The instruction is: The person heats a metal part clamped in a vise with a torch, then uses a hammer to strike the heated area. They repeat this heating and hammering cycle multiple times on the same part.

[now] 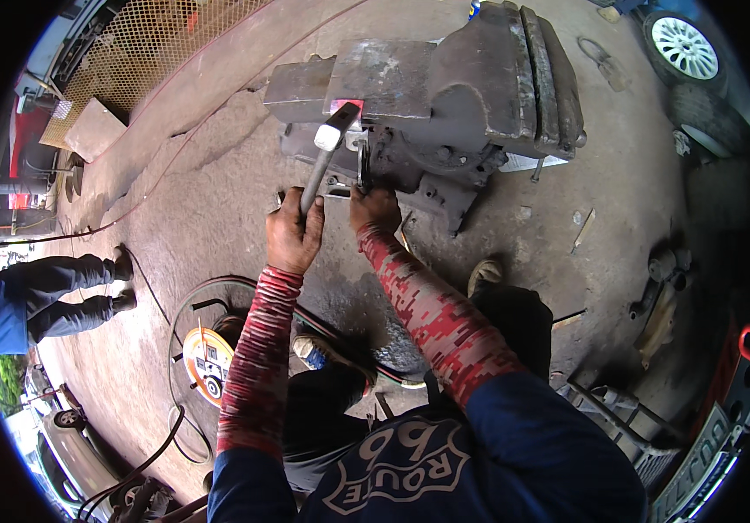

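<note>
My left hand (292,234) is wrapped round the grey handle of a hammer (333,132). Its head is up against the near edge of a big dark bench vise (462,96), or just above it. A small bright red patch (346,105) shows on the vise edge right behind the hammer head. Just below the vise, my right hand (376,209) is closed, fingers curled, around the lower end of a narrow dark metal piece (363,164). What this piece is, I cannot make out; my fingers cover part of it.
A hose (174,331) loops on the concrete floor beside an orange-and-white disc (207,364). Another person (52,296) stands at the left. Wheels (685,48) lie at the far right, and a metal frame with a bumper (706,462) is at the near right.
</note>
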`<state>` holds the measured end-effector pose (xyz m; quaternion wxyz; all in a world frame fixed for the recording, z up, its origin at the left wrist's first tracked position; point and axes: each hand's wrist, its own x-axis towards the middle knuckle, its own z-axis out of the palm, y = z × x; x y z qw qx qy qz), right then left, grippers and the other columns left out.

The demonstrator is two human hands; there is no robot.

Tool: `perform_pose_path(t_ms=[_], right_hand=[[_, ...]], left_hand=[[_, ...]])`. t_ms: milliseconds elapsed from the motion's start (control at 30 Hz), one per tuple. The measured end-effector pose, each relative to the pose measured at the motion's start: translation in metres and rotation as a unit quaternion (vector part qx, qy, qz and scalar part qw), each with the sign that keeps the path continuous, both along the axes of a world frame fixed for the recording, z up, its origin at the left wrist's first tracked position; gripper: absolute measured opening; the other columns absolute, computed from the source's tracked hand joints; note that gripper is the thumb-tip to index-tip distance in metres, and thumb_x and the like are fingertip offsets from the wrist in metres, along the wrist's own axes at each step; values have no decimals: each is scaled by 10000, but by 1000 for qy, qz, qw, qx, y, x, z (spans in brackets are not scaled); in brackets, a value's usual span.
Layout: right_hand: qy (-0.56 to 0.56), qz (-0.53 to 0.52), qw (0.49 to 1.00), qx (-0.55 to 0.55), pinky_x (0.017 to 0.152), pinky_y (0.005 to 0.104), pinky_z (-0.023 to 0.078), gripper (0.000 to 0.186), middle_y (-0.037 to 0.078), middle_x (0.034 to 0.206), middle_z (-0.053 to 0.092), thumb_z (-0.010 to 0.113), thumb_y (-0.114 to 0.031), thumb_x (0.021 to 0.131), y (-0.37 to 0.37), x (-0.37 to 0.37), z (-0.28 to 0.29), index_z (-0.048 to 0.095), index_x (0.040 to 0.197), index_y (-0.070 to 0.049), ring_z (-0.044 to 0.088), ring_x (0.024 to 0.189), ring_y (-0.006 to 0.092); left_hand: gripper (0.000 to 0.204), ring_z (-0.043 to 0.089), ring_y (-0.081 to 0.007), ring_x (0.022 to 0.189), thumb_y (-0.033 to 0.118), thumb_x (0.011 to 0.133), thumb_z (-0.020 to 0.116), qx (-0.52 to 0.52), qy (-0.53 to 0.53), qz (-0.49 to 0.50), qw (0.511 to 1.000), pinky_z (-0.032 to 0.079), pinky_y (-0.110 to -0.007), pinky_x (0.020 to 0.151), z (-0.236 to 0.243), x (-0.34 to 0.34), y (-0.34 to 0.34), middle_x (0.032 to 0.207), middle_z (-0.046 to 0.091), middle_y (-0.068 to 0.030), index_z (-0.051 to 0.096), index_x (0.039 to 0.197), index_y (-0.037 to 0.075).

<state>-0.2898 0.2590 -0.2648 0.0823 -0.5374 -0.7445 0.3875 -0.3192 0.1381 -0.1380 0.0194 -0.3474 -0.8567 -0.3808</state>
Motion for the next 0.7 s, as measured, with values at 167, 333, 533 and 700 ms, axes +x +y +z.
perform_pose_path(t_ms=[167,333,533,700], right_hand=[[-11,38,999,-10,798,501,577,479,213,984,730,725,-522,852,7,7,3,722,961,-55,719,908,414],[21,32,999,22,803,511,572,417,232,972,722,718,-409,859,4,7,-3,659,1055,-46,713,900,428],[62,39,997,39,795,529,555,327,215,960,715,699,-337,865,4,11,-2,637,1053,-77,699,898,441],[79,22,996,37,804,543,540,308,201,955,708,684,-320,869,2,10,-5,624,1066,-92,689,897,447]], left_hand=[[264,551,-241,470,245,1009,642,0,-1,5,1000,450,-360,506,4,3,-6,578,539,-117,582,908,9],[265,515,-187,497,229,1010,643,63,-28,1,998,430,-347,508,6,10,-3,578,524,-90,581,883,5],[311,489,-180,505,275,1019,636,27,-43,17,999,417,-345,507,8,9,-1,583,501,-104,575,883,2],[343,488,-186,498,304,1018,644,22,-43,7,999,413,-347,503,7,7,-2,584,494,-118,572,885,-4]])
